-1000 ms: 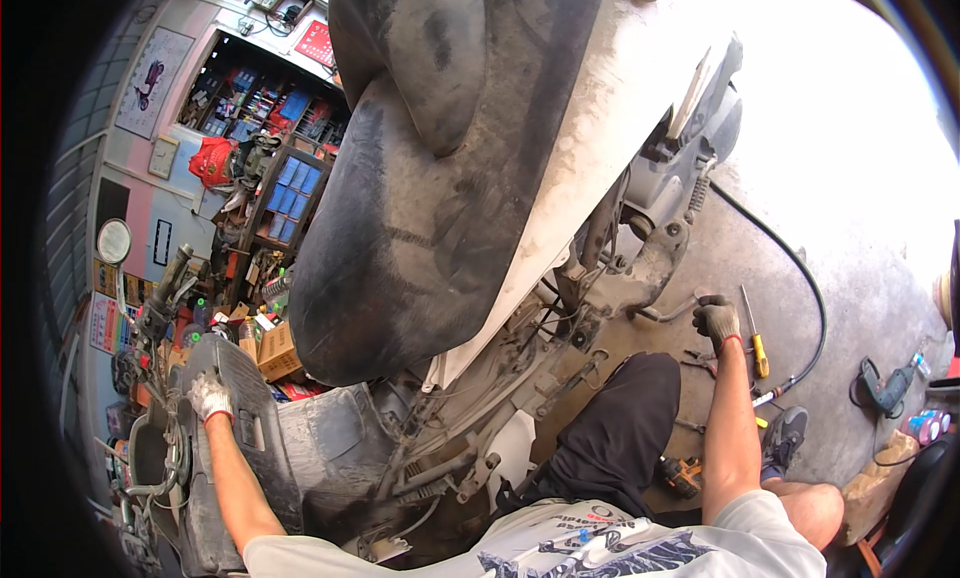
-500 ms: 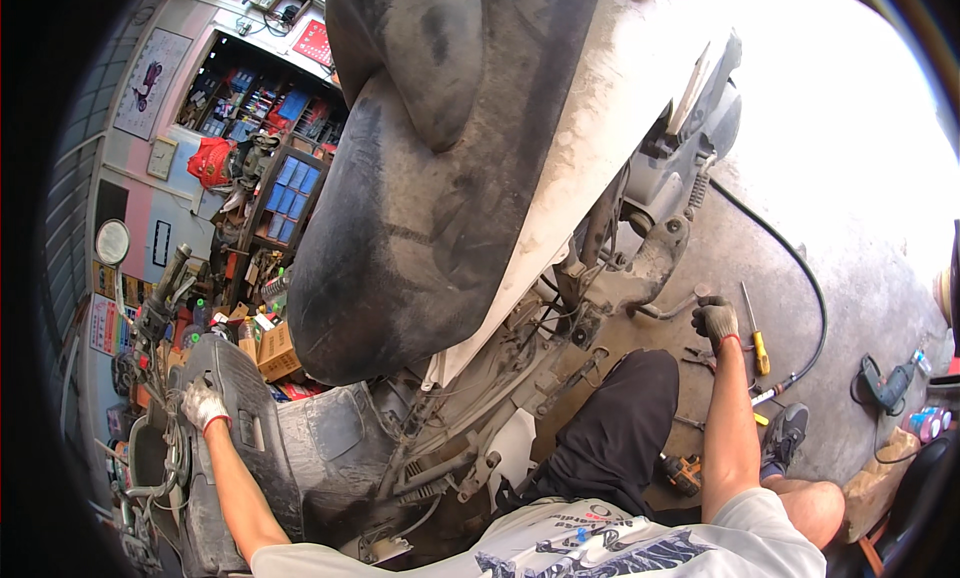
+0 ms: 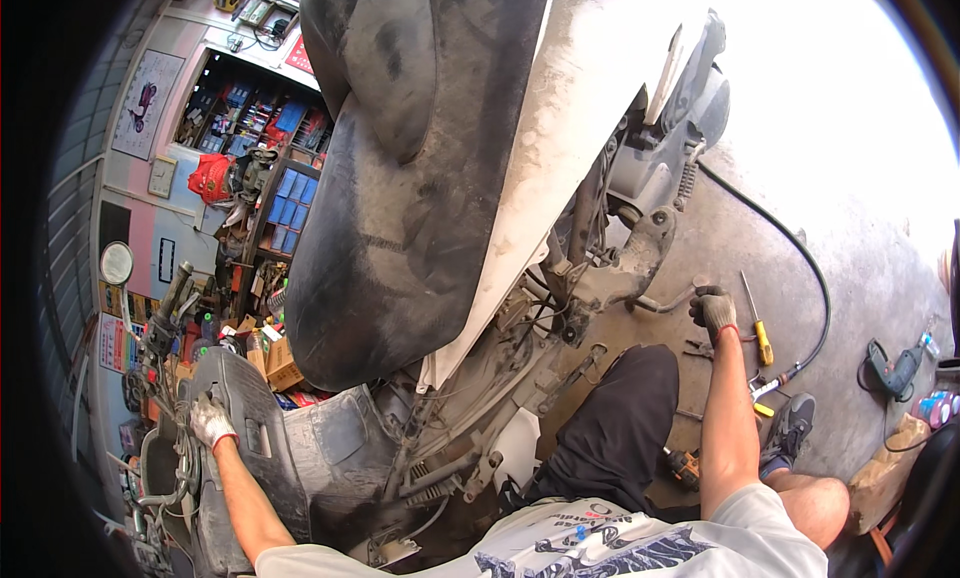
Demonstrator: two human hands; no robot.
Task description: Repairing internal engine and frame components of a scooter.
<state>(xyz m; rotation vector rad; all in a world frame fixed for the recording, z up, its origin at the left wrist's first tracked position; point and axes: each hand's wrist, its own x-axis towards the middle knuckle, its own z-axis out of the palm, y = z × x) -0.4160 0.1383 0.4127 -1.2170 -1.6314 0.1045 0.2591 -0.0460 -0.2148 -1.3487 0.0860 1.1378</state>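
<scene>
A scooter with a dusty black seat [image 3: 390, 258], white side panel [image 3: 545, 178] and exposed dirty frame [image 3: 520, 388] spans the middle. At the left, my left hand [image 3: 212, 418], in a light glove with red cuff, grips the dark plastic front section [image 3: 255, 468] beside the handlebar [image 3: 165, 318]. My right hand [image 3: 714, 310], in a grey-palmed dark glove, is closed round the end of a curved metal lever [image 3: 655, 303] low on the scooter's right side. My bent dark-trousered knee [image 3: 620, 418] is just left of that arm.
On the concrete floor [image 3: 820, 228] lie a yellow screwdriver [image 3: 762, 340], pliers [image 3: 697, 346], a black hose [image 3: 800, 238], a corded power tool [image 3: 890, 368] and a drill [image 3: 685, 468]. Cluttered shelves [image 3: 250, 108] and cardboard boxes [image 3: 280, 363] fill the left background.
The view has shifted slightly, putting the seat farther left and the wall shelves lower in the picture. Both hands keep their places on the scooter.
</scene>
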